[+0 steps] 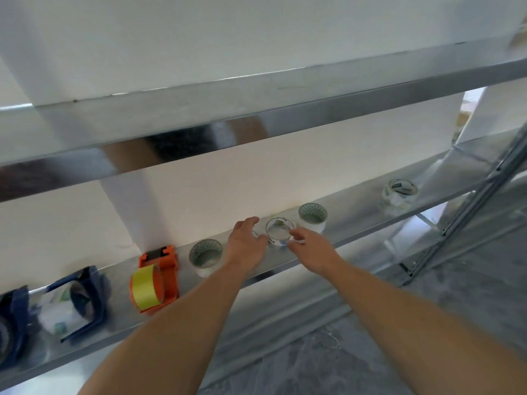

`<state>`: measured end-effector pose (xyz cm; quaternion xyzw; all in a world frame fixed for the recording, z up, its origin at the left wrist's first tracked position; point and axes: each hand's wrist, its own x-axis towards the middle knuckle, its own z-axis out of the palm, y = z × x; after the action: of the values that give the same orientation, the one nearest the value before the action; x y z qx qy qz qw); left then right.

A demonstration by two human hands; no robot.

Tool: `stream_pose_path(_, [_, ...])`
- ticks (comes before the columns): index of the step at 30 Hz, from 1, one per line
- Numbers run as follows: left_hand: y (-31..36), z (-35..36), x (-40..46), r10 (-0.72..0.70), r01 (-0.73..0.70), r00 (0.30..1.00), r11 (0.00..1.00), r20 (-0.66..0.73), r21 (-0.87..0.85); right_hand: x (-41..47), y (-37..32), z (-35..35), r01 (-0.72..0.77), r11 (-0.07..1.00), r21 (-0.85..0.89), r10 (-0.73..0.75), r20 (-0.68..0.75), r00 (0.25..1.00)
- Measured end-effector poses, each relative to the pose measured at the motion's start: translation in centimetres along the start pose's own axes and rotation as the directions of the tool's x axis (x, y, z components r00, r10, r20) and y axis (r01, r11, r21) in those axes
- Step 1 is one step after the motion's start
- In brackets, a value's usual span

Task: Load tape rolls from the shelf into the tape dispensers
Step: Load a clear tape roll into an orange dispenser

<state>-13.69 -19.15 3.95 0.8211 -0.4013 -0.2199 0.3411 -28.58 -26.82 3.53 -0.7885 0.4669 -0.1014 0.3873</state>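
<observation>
1. A plain white wall (256, 38) fills the view from 9 to 2 o'clock, evenly lit.
2. A shiny metal upper shelf (285, 109) runs across it, slanting up toward 2 o'clock, its front edge mirror-bright.
3. A lower metal shelf (356, 203) runs parallel beneath.
4. A perforated metal upright (467, 206) stands at 3 o'clock.
5. Grey marbled floor (328, 360) lies at 5 o'clock.

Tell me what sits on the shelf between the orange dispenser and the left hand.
One clear tape roll lying flat, hole up, between the orange dispenser and the left hand, just clear of both. The head view shows it on the metal shelf.
</observation>
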Motion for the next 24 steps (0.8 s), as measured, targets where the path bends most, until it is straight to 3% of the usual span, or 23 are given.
stream_pose_path(14, [8.0,9.7,2.6,-0.116,0.118,0.989,0.993,-0.089,0.023,4.9,8.9,-8.7,0.055,0.998,-0.029,-0.051,0.119,0.992])
stream_pose_path(24, [13.2,14.6,6.2,-0.014,0.013,0.999,1.000,-0.044,-0.025,7.6,12.0,-15.0,-0.004,1.000,0.010,0.004,-0.026,1.000])
